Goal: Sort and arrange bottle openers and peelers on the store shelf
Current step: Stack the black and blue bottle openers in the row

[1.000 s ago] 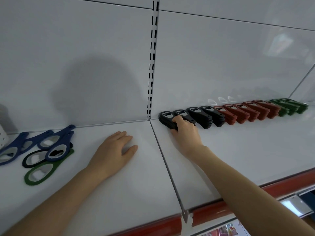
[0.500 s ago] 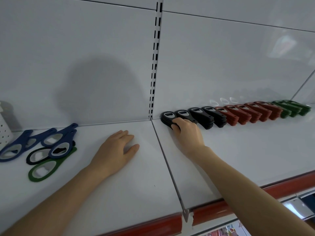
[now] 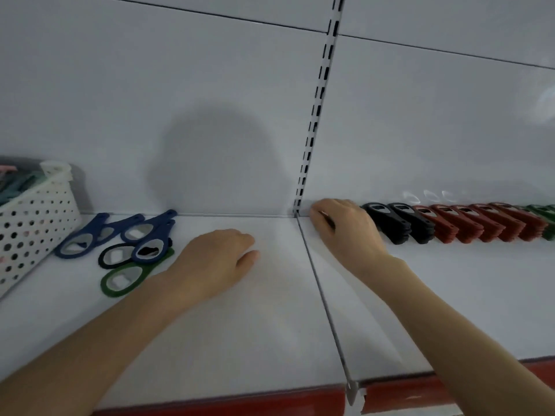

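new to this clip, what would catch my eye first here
A row of openers, black then red then green, runs along the back wall on the right, and the right hand grips its left end. The left hand rests beside a loose pile of blue, black and green ones.

Shelf [image 3: 270, 340]: basket [image 3: 36, 217] at 9 o'clock, loose openers [image 3: 132, 244] just right of it. Left hand [image 3: 216, 259] rests on the shelf at centre. Opener row [image 3: 450, 223] along back wall toward 3 o'clock. Right hand [image 3: 345, 232] over its left end, under upright [image 3: 315, 115].
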A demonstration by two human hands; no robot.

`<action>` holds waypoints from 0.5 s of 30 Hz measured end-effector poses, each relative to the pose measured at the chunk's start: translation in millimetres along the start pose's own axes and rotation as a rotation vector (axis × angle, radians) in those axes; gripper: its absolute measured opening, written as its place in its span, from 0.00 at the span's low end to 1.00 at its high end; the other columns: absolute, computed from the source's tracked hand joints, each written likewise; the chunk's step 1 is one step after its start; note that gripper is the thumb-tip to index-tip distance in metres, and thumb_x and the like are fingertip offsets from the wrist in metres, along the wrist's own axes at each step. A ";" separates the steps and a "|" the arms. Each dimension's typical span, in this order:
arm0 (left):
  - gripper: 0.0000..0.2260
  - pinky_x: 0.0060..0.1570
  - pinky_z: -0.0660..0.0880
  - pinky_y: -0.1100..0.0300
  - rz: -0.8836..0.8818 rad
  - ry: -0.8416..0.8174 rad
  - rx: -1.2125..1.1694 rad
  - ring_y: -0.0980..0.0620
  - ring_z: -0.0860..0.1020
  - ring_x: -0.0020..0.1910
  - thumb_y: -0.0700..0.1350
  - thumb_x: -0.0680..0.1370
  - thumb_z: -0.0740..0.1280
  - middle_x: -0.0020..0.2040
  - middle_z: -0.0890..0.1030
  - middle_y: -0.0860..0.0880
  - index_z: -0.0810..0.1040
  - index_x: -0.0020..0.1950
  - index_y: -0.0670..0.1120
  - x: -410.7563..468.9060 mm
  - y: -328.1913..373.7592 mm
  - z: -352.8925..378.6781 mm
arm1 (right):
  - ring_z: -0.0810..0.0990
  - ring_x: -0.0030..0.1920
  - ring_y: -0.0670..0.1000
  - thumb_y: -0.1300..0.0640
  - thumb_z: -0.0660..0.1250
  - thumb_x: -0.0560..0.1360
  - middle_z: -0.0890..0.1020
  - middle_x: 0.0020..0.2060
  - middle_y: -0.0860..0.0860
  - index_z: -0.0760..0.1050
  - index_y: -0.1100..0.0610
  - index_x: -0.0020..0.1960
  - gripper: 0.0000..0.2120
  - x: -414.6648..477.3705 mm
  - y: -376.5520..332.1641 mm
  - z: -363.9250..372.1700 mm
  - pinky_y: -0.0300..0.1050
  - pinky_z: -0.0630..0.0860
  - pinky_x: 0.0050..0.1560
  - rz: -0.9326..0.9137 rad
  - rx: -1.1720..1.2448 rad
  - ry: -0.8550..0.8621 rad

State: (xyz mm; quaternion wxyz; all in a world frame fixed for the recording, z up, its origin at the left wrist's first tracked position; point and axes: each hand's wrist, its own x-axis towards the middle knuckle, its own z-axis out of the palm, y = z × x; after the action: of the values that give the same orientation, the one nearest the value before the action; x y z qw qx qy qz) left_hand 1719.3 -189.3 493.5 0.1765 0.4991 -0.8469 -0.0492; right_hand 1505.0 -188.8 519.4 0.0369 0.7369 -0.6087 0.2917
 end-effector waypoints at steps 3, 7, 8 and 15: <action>0.35 0.44 0.77 0.48 -0.032 0.103 -0.009 0.45 0.79 0.45 0.63 0.69 0.43 0.47 0.81 0.44 0.79 0.51 0.40 -30.5 -13.1 -19.0 | 0.79 0.49 0.59 0.57 0.62 0.77 0.83 0.46 0.56 0.80 0.61 0.51 0.10 7.2 -29.8 9.4 0.48 0.74 0.48 -0.124 0.113 -0.031; 0.21 0.26 0.77 0.55 -0.169 0.155 0.045 0.52 0.78 0.31 0.55 0.74 0.54 0.36 0.81 0.49 0.81 0.44 0.43 -85.9 -46.6 -41.5 | 0.78 0.47 0.55 0.57 0.62 0.78 0.83 0.45 0.53 0.80 0.59 0.50 0.09 18.1 -77.7 30.3 0.49 0.73 0.50 -0.249 0.187 -0.205; 0.20 0.26 0.76 0.57 -0.206 0.159 0.036 0.53 0.78 0.31 0.55 0.74 0.54 0.36 0.81 0.50 0.81 0.45 0.44 -97.3 -55.4 -44.9 | 0.78 0.46 0.54 0.58 0.61 0.78 0.82 0.44 0.53 0.79 0.59 0.49 0.09 20.9 -89.3 37.1 0.48 0.72 0.50 -0.283 0.210 -0.245; 0.20 0.31 0.78 0.55 -0.411 0.190 0.045 0.48 0.81 0.35 0.54 0.73 0.57 0.39 0.83 0.46 0.82 0.49 0.41 -144.3 -87.0 -51.8 | 0.76 0.55 0.56 0.61 0.57 0.79 0.80 0.54 0.55 0.77 0.58 0.56 0.12 44.0 -151.6 88.4 0.48 0.70 0.56 -0.445 0.208 -0.465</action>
State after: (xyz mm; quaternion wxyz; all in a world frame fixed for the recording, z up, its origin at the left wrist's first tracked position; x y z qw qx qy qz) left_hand 1872.8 -103.3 483.2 0.2306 0.6674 -0.7079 -0.0179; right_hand 1682.2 -224.7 512.7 -0.1153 0.8983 -0.3922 0.1612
